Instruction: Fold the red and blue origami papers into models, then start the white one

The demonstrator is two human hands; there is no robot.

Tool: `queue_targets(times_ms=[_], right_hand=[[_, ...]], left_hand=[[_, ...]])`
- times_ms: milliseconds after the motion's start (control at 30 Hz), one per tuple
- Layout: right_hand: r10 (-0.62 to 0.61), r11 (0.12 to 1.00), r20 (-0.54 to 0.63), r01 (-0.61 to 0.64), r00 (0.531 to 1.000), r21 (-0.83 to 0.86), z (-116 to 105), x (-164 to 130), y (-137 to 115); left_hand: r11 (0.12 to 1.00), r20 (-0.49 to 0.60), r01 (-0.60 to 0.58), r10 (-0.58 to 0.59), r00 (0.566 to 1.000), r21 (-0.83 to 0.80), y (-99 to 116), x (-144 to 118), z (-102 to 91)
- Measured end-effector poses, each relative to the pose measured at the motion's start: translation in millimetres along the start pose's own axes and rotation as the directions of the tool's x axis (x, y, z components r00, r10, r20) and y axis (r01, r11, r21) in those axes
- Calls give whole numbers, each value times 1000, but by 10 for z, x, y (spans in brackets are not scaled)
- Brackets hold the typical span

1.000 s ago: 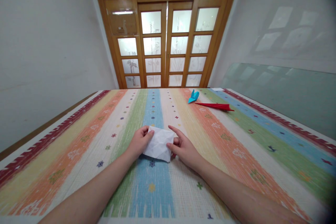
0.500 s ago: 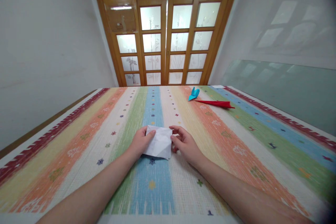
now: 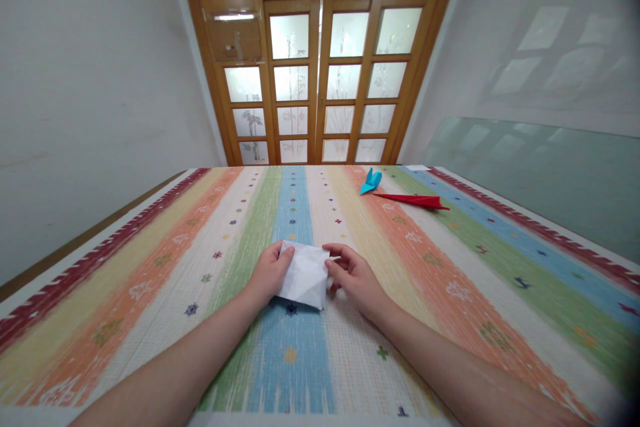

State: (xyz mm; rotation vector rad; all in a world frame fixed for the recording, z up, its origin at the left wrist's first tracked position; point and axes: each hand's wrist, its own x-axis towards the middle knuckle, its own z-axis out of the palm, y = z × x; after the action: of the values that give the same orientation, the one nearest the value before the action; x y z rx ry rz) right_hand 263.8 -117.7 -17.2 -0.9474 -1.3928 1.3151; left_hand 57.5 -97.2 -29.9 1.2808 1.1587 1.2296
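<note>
A white sheet of paper [image 3: 304, 277], folded into a small square with creases across its face, is held just above the striped tablecloth [image 3: 290, 383]. My left hand [image 3: 270, 271] grips its left side, thumb on top and fingers out of sight beneath. At the right edge, my right hand [image 3: 350, 275] has the thumb and bent fingers pinched on the paper's upper right corner; the lower fingers curl below. The paper's near edge is tilted and casts a shadow on the blue stripe.
Toward the far right of the table lie a blue folded-paper figure [image 3: 371, 181] and a long pointed red folded-paper piece [image 3: 415, 201]. A greenish glass panel [image 3: 540, 173] leans on the right wall. Wooden doors with glass panes [image 3: 320, 80] stand beyond the far edge.
The paper's near edge has dipped slightly and its tilt has changed a little. Both hands keep nearly the same places and hold. The whole view has shifted very slightly.
</note>
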Motion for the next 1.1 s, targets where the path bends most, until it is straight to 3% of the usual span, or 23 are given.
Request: queue_targets(times_ms=[233, 433, 733, 1100], right_hand=[[35, 992, 39, -39, 999, 123, -38, 10, -17], [-3, 994, 50, -2, 999, 114, -35, 16, -4], [49, 979, 85, -65, 995, 195, -35, 2, 9], [42, 992, 73, -51, 996, 120, 2, -1, -18]], left_hand=[[1000, 12, 9, -9, 1000, 23, -9, 1, -11], [1000, 22, 13, -13, 1000, 16, -26, 29, -19], [1000, 32, -5, 5, 999, 4, 32, 22, -16], [1000, 17, 1, 0, 1000, -7, 68, -2, -5]])
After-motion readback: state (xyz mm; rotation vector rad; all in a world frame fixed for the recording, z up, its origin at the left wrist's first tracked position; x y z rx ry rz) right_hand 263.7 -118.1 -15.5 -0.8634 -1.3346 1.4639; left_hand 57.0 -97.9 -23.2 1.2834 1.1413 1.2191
